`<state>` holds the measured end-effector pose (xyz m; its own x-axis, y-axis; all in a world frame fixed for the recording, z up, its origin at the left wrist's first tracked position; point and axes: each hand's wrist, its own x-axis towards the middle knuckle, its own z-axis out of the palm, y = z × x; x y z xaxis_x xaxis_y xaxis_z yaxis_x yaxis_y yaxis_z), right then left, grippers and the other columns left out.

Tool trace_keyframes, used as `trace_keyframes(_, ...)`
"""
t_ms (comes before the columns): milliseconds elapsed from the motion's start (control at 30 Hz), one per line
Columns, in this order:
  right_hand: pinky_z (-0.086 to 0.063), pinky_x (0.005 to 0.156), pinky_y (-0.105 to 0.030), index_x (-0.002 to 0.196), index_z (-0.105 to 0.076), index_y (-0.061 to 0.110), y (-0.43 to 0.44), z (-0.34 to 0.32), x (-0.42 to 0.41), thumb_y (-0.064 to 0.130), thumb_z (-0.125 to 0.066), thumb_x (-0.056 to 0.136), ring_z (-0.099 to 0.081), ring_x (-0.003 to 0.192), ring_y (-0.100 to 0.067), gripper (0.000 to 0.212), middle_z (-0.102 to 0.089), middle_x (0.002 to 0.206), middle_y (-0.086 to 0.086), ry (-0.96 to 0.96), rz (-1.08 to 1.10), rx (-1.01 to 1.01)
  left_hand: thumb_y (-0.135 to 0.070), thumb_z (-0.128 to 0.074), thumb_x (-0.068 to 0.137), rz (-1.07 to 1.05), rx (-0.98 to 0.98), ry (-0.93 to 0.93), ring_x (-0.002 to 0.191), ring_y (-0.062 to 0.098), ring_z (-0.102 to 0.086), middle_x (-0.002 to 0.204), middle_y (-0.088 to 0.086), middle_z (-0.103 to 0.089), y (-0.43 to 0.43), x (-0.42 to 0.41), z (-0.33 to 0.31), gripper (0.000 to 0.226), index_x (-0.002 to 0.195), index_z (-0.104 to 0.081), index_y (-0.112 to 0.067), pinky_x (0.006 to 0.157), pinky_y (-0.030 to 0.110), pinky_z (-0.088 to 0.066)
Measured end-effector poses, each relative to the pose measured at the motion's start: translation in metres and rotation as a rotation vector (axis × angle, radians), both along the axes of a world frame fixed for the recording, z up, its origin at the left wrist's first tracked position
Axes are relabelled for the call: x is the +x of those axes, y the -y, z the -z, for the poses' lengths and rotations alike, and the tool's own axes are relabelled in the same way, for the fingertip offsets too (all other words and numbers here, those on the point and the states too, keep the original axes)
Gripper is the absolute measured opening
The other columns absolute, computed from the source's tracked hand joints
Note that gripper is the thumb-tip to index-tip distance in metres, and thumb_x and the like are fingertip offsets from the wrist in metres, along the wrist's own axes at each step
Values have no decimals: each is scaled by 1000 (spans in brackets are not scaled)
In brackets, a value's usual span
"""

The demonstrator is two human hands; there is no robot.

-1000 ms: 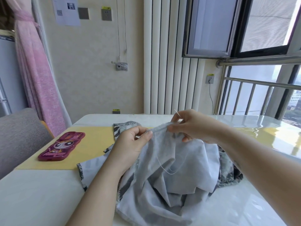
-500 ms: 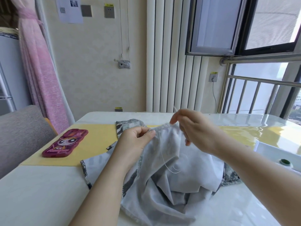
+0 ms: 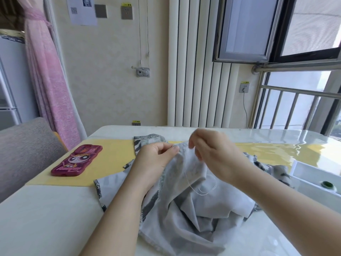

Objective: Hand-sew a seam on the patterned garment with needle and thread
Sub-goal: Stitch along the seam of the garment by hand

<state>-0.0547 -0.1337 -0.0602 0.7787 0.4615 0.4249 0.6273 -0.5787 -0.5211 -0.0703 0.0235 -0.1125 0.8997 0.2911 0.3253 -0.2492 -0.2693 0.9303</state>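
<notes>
The patterned garment (image 3: 193, 209), pale grey with dark markings and turned inside out, lies bunched on the table in front of me. My left hand (image 3: 156, 157) pinches its raised top edge between thumb and forefinger. My right hand (image 3: 212, 154) is just to the right at the same edge, fingers curled and fingertips pinched together; the needle is hidden in them. A white thread (image 3: 201, 191) hangs in a loop from that spot over the cloth.
A phone in a magenta cartoon case (image 3: 77, 159) lies on the yellow mat (image 3: 110, 163) at the left. At the right stands a white tray (image 3: 313, 174) with a green object (image 3: 328, 184). A grey chair (image 3: 24, 145) is at the table's left side.
My right hand has dropped from holding the needle tip up above the edge to pressing down at the fabric; the needle no longer shows. My left hand keeps its pinch.
</notes>
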Motion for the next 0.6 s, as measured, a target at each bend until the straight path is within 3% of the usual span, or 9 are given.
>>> trace_keyframes(67,-31,55,-35,74,-53,7,-1,-8,1,13,-36,94,-38,52,-13,27,-43,55,2,69,-20,97,-22,-65,89,40,-2,21,72,-4,-62,76,-14,-72,2,-1,-1,10,82,-72,-24,67,9,-43)
trace_keyframes(133,-35,60,-36,82,-55,-2,-6,-11,5,13,-37,94,-41,59,-16,26,-46,63,-1,76,-39,68,-20,-65,89,87,-7,27,72,-2,-62,77,-12,-72,4,-3,-2,10,83,-73,-23,67,9,-43)
trace_keyframes(200,-45,67,-39,76,-54,5,-8,-11,11,15,-43,90,-48,65,-17,20,-61,81,-3,0,-58,11,-20,-65,89,129,-7,26,75,0,-63,81,-9,-73,5,-5,-4,10,85,-74,-23,69,11,-45)
trace_keyframes(267,-51,69,-43,64,-41,15,-5,-11,17,15,-54,86,-54,68,-17,25,-69,92,-1,-106,-77,-17,-20,-66,88,139,0,34,75,0,-63,82,-9,-73,5,-6,-6,9,85,-74,-23,70,10,-45)
trace_keyframes(400,-47,58,-34,64,-28,17,4,-8,29,4,-56,83,-64,53,-16,36,-59,55,9,-168,-125,16,-22,-67,87,85,70,56,76,5,-62,83,-5,-72,-1,-6,-7,9,83,-73,-28,76,19,-47)
trace_keyframes(467,-48,62,-37,63,-26,17,5,-7,32,-1,-53,82,-69,59,-17,38,-65,61,-4,-140,-110,69,-22,-63,90,84,85,83,87,13,-64,92,0,-71,-6,-7,-7,13,89,-71,-32,84,26,-48)
trace_keyframes(600,-58,74,-44,59,-27,16,4,-7,32,-7,-56,82,-72,72,-21,43,-70,75,-19,-189,-154,206,-13,-55,95,103,136,75,88,8,-60,89,-7,-68,-16,-14,-11,26,84,-66,-35,85,24,-44)
